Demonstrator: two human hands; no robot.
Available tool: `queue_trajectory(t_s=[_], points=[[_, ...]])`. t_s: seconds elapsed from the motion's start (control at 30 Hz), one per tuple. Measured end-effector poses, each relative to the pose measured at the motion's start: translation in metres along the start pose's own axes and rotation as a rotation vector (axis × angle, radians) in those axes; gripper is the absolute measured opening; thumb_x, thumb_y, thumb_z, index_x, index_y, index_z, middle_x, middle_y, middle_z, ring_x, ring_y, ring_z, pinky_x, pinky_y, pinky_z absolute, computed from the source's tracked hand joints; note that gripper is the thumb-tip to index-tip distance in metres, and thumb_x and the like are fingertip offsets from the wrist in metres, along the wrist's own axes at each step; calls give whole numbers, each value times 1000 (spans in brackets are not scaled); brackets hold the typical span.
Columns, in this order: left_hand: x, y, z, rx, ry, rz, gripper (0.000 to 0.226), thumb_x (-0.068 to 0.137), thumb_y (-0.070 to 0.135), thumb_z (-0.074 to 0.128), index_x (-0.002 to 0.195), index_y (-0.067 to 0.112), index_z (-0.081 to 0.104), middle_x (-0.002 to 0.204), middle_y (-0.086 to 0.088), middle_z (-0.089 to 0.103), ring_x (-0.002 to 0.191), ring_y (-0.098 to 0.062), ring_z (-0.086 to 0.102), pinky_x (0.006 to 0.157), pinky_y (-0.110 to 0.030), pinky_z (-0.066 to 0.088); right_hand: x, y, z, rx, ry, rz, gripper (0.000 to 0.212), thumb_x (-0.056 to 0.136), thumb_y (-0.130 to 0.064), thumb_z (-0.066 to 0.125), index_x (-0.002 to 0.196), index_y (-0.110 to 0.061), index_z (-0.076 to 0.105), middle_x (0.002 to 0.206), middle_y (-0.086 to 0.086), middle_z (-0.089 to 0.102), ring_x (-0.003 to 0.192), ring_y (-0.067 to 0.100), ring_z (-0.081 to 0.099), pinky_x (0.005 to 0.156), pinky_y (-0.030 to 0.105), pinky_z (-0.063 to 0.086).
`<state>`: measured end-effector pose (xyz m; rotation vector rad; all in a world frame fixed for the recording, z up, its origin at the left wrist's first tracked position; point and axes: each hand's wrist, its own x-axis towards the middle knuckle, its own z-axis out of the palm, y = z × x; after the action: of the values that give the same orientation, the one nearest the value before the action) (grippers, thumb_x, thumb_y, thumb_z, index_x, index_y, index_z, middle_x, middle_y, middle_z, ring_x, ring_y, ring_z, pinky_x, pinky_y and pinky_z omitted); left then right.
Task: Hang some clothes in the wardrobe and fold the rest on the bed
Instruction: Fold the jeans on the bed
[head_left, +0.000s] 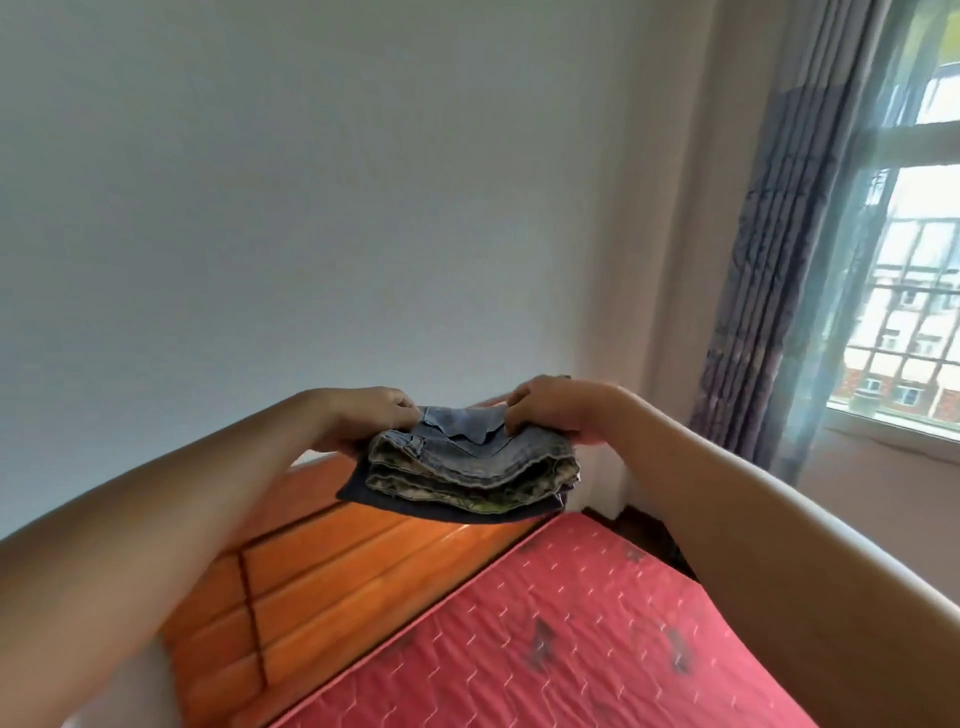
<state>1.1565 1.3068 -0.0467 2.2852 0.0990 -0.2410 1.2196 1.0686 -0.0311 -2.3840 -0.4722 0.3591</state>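
A pale wall (311, 208) fills most of the view. Below it the bed's red quilted mattress (545, 649) runs from the lower right up to an orange wooden headboard (337, 571). At the right are a window (914, 312) and a grey patterned curtain (779, 260).

The folded stack (467, 467), washed denim in several layers on a dark flat piece, is in the air in front of the headboard's top edge, clear of the mattress. The view is soft there, so the dark piece may be a separate garment or not.

The left grip (363, 415) holds the stack's left end and the right grip (550, 410) its right end, fingers curled over the top and closed on the cloth. The stack's long axis runs from one grip to the other, so neither hand is nearer. The mattress lies below and toward the person, so setting the stack down probably means lowering both ends together to keep it level.
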Motion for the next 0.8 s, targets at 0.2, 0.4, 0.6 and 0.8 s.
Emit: queue_trajectory(t_s=[0.2, 0.4, 0.6, 0.8], points=[[-106, -89, -84, 53, 243, -155, 23, 100, 25, 45, 116, 19, 60, 98, -6, 64, 77, -19, 60, 58, -25, 51, 32, -113, 99, 23, -185, -184, 51, 48, -25, 71, 95, -4, 70, 99, 25, 72, 79, 31, 67, 76, 46, 53], [-247, -172, -140, 61, 451, -364, 23, 102, 25, 45, 117, 20, 61, 111, -8, 69, 91, -22, 68, 82, -42, 60, 11, -242, 217, -3, -347, -391, 35, 76, -14, 68, 111, -9, 67, 110, 19, 70, 101, 36, 71, 90, 58, 57], [-401, -251, -179, 54, 630, -577, 23, 101, 31, 46, 116, 22, 61, 117, -10, 68, 94, -23, 68, 86, -46, 60, -41, -362, 342, -13, -512, -594, 37, 79, -11, 69, 116, -6, 67, 115, 17, 69, 106, 34, 68, 94, 53, 57], [-537, -309, -190, 30, 816, -773, 17, 100, 29, 48, 112, 23, 58, 92, -2, 64, 74, -14, 58, 57, -19, 48, -106, -464, 452, -68, -647, -822, 38, 84, -16, 69, 121, -9, 65, 116, 10, 66, 104, 28, 66, 95, 48, 57]])
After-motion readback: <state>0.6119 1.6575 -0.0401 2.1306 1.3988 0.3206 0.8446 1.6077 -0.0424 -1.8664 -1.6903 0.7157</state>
